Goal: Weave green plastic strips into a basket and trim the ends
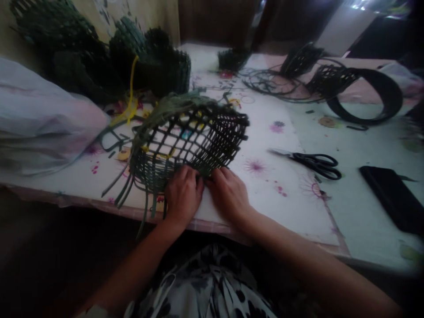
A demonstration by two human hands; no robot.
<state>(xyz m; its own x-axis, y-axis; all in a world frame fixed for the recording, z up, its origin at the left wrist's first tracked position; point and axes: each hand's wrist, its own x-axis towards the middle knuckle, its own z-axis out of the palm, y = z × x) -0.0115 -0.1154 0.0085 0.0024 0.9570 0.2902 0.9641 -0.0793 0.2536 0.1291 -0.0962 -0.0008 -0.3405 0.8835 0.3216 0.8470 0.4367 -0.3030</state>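
Note:
A dark green woven basket [155, 165] lies tilted on the flowered tablecloth, with its open lattice showing. Loose strips hang from its left side and over the table's front edge. My left hand [183, 192] is closed on the near rim of the basket. Close beside it, my right hand [228, 192] grips the same rim, its fingers curled and the fingertips hidden against the weave. A small gap separates the two hands.
Black-handled scissors [316, 163] and a dark phone-like object [391, 194] lie to the right. Behind are stacked dark baskets [149, 62], coiled strips [271, 81] and a black roll [391, 97]. A white bag [43, 119] bulges at the left; yellow strips [132, 106] lie near it.

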